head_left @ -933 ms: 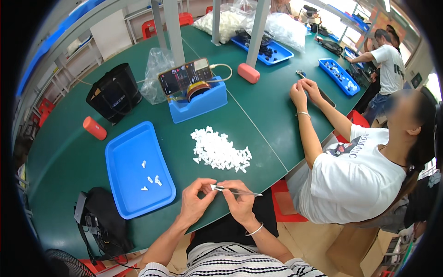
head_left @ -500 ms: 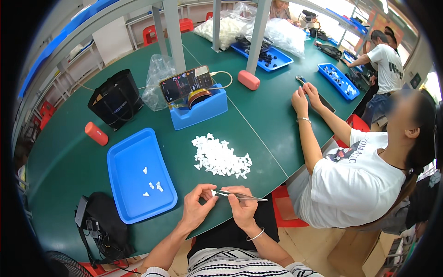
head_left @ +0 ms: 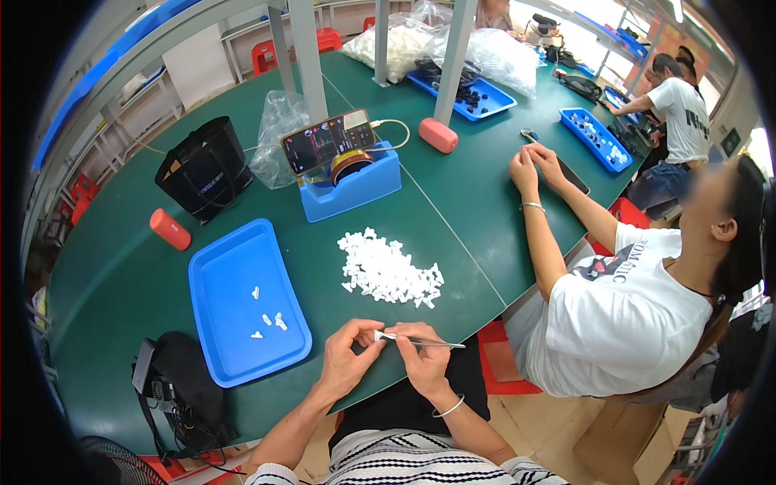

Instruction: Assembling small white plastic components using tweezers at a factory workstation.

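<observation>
Between thumb and fingers, my left hand (head_left: pixel 349 356) pinches a small white plastic part (head_left: pixel 378 335) close to the table's front edge. My right hand (head_left: pixel 423 356) grips metal tweezers (head_left: pixel 436 343), their tips up against that part. Just beyond my hands lies a heap of small white plastic parts (head_left: pixel 388 268) on the green table. To the left is a shallow blue tray (head_left: pixel 234 356) holding several similar white parts (head_left: pixel 280 322). What the tweezer tips touch exactly is too small to make out.
A blue tape dispenser (head_left: pixel 356 198) with a phone (head_left: pixel 327 144) leaning on it stands beyond the heap. Left are a black bag (head_left: pixel 202 174), a red cylinder (head_left: pixel 170 230) and a dark pouch with cables (head_left: pixel 186 388). A co-worker (head_left: pixel 630 315) sits at right, forearms on the table.
The tweezer tips have come in from slightly apart to meet the white part in my left hand. The view has shifted a little; trays and heap look the same.
</observation>
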Demonstrator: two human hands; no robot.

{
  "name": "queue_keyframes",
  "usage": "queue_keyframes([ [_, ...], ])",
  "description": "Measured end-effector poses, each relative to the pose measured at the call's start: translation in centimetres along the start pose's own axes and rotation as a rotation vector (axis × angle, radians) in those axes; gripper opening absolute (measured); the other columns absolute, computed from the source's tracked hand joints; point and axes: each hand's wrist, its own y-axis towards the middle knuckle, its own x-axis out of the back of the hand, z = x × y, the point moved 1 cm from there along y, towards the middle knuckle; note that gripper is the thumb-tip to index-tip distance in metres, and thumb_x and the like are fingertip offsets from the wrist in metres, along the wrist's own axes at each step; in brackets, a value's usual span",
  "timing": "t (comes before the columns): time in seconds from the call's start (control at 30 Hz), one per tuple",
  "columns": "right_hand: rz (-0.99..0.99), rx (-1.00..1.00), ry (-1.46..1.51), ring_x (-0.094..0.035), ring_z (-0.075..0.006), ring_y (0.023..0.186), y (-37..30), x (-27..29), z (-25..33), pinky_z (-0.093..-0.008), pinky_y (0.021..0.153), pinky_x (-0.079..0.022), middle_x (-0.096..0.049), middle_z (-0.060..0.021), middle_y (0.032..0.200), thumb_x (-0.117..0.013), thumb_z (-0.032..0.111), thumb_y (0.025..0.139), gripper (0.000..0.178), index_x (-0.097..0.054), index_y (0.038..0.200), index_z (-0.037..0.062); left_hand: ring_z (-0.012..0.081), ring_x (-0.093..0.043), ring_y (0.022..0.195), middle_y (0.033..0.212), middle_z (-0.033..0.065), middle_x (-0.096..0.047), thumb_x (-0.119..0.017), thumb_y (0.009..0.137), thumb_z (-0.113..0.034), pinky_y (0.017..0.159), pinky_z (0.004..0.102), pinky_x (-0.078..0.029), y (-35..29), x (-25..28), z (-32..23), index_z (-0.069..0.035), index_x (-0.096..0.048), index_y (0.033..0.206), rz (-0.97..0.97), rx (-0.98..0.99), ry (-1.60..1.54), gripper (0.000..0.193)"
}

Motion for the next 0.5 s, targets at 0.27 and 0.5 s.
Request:
queue_keyframes([
  [0.27,0.010,0.019,-0.047,-0.065,-0.0207,0.082,-0.2,0.0,-0.1,-0.0288,0.073,-0.051,-0.068,-0.0105,0.089,-0.065,0.002,0.085,0.007,-0.066,0.091,-0.0015,0.0098,-0.053,0.066,0.075,0.0025,-0.060,-0.069,0.076,0.001,0.063,0.0241,-0.045,-0.3,0.0,-0.2,-0.001,-0.063,0.099,0.007,-0.028,0.038,0.023],
  [0.5,-0.069,-0.050,-0.001,-0.065,-0.0211,0.081,-0.3,0.0,-0.3,-0.0289,0.071,-0.050,-0.068,-0.0120,0.091,-0.064,0.005,0.087,0.008,-0.065,0.092,-0.0020,0.0094,-0.054,0.068,0.077,0.0023,-0.058,-0.066,0.078,0.002,0.065,0.0229,-0.045,-0.5,1.2,-0.8,-0.002,-0.064,0.104,-0.133,-0.009,0.007,0.026],
])
